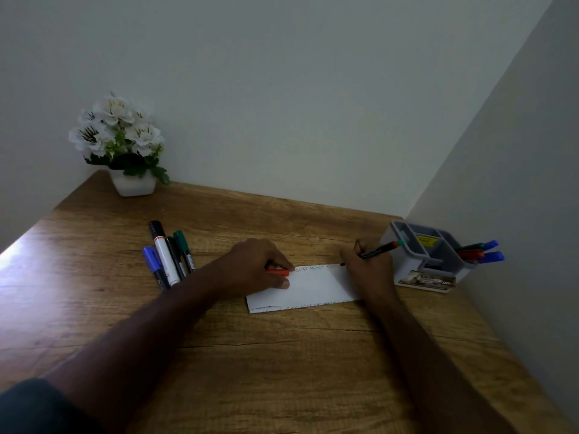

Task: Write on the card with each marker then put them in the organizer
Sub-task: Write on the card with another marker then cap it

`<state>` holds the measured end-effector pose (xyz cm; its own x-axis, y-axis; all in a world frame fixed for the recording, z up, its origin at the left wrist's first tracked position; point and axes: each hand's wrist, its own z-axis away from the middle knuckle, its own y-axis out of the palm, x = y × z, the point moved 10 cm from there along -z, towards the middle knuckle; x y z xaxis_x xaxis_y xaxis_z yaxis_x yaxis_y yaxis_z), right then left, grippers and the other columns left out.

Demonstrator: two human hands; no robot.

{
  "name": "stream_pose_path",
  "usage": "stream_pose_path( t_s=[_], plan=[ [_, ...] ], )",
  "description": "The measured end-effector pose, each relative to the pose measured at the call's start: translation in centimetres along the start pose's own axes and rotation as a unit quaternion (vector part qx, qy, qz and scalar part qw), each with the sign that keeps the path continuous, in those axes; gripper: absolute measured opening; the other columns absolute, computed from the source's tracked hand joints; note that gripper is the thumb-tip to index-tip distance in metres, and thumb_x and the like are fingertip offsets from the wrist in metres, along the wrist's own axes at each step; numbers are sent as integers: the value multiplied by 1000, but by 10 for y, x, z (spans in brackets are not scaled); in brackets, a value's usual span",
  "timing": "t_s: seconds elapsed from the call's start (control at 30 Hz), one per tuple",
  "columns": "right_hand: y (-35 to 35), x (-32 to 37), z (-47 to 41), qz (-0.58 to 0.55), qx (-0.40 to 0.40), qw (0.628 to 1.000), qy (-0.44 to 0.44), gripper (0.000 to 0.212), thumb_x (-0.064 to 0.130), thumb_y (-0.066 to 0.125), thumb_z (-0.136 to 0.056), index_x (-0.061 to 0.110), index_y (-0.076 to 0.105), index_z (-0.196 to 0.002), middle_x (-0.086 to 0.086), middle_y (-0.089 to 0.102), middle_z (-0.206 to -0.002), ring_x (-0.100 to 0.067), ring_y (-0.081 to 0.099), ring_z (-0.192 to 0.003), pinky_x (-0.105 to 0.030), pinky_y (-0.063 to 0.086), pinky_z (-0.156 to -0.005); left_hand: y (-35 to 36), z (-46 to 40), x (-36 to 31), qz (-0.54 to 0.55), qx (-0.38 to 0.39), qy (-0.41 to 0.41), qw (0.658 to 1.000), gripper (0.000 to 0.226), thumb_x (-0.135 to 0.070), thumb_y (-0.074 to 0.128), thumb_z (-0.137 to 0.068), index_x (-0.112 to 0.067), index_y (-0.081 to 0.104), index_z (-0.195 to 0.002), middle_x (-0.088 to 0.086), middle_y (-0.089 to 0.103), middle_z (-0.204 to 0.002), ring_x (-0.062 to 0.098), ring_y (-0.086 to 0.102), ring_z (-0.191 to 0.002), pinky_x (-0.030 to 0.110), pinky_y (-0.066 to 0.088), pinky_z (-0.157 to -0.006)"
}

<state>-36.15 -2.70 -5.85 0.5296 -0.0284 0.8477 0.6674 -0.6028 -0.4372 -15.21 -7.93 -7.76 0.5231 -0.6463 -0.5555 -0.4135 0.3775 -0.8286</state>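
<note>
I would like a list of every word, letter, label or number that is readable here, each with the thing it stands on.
"ABCDEF": top edge of the white card, in red; the letters after it are too blurred.
Card's bottom edge: handwriting, too blurred to read.
Yellow label inside the grey organizer: unreadable.
Picture card at the organizer's base: print too blurred.
White marker: small marks, too small to read.

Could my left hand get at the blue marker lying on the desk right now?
Probably yes, once freed: the left hand holds a red cap and presses the card, but nothing lies between it and the blue marker.
</note>
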Motion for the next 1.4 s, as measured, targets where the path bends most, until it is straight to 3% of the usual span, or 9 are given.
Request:
stream_pose_path(
  t_s=[0.2, 0.53, 0.7, 0.87, 0.97, 1.1, 1.17, 1.27, 1.4],
  plan=[
    [1, -2, 0, 5, 8, 1000, 15, 28, 8, 68, -80, 14, 49, -60, -5, 47, -57, -13, 46, -57, -32, 41, -57, -1, 1, -1, -1, -4, 2, 1000, 41, -41, 66, -87, -30, 62, -126, -13, 54, -99, 7, 51, -95, 23, 41, -76],
    [-2, -2, 0, -10, 0, 1000, 6, 26, 6, 67, -82, 11, 52, -61, -5, 49, -57, -6, 45, -51, -17, 40, -49, -1, 2, -2, -7, 4, 0, 1000, 42, -40, 65, -88, -29, 61, -128, -7, 59, -109, 7, 50, -97, 26, 45, -81],
    [0, -1, 0, 3, -3, 1000, 13, 27, 6, 67, -81, 13, 51, -61, -4, 49, -58, -9, 46, -54, -24, 41, -53, -1, 1, -3, -6, 1, 0, 1000, 42, -39, 65, -88, -28, 61, -128, -8, 59, -109, 4, 47, -93, 23, 40, -77],
    [-20, 0, 3, -101, -57, 993, 7, 20, 1, 59, -85, 8, 52, -67, -9, 49, -64, -16, 48, -60, -33, 43, -57, -3, 3, -4, 1, -9, 4, 1000, 41, -38, 67, -87, -27, 63, -125, -7, 62, -113, 5, 49, -93, 24, 43, -78],
    [-24, 4, 10, -137, -68, 988, 15, 20, 4, 60, -89, 13, 58, -71, -1, 59, -68, -6, 56, -63, -30, 48, -61, -9, 5, -5, 20, -36, 2, 999, 39, -36, 73, -82, -23, 68, -118, -7, 67, -110, 6, 55, -92, 31, 51, -83],
    [-19, 26, 17, -111, -4, 993, -52, 10, 14, 69, -89, 7, 67, -82, -4, 69, -83, -9, 64, -81, -28, 50, -75, -27, 10, -10, 80, -110, 28, 990, 28, -28, 76, -80, -22, 73, -107, -10, 70, -101, 1, 58, -88, 25, 51, -77],
    [-17, 32, 20, -143, 27, 988, -59, 11, 14, 65, -86, 6, 66, -79, -3, 69, -79, -13, 66, -82, -31, 51, -77, -33, 12, -15, 105, -136, 45, 984, 24, -24, 75, -81, -21, 73, -106, -12, 68, -95, 0, 58, -86, 23, 49, -74],
    [-7, 47, 30, -214, 88, 970, -73, 11, 9, 55, -79, 11, 64, -71, -16, 67, -72, -19, 65, -70, -30, 51, -66, -37, 14, -21, 129, -151, 70, 978, 23, -25, 73, -84, -23, 72, -106, -17, 65, -94, 2, 60, -90, 20, 50, -75],
    [10, 56, 38, -214, 139, 962, -96, 14, 5, 56, -80, -7, 56, -73, -16, 67, -68, -22, 59, -63, -30, 48, -58, -39, 15, -25, 146, -166, 100, 970, 23, -27, 71, -84, -23, 72, -107, -18, 67, -100, -1, 61, -95, 10, 47, -76]
  ],
)
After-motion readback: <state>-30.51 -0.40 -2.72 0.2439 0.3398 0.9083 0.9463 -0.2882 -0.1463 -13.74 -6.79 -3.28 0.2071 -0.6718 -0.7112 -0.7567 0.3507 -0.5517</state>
